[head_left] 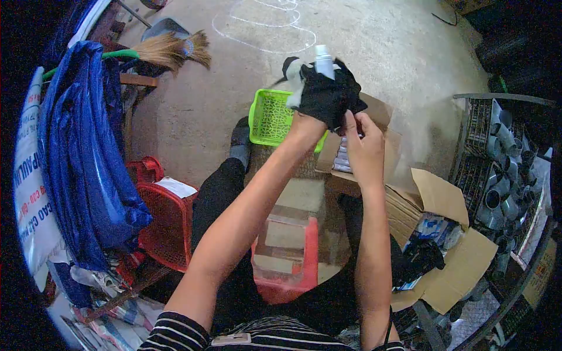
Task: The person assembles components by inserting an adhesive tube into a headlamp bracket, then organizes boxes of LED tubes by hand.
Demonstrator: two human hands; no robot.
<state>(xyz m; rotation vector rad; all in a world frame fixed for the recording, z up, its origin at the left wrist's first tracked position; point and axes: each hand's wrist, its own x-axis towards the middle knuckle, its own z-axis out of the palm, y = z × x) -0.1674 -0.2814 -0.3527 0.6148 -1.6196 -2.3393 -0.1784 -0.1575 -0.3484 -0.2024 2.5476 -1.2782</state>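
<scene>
Head view: white tube points away, beyond right fingers pinching black cloth. Left hand mostly covered; I can't tell its fingers' state.

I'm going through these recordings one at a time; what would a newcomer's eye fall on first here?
Probably the lime-green basket, bright in the upper middle of the view. Just up and right of it is a black cloth bundle, with a white container showing at its top and the right hand at its lower edge. The big blue sheet hanging at far left also stands out.
</scene>
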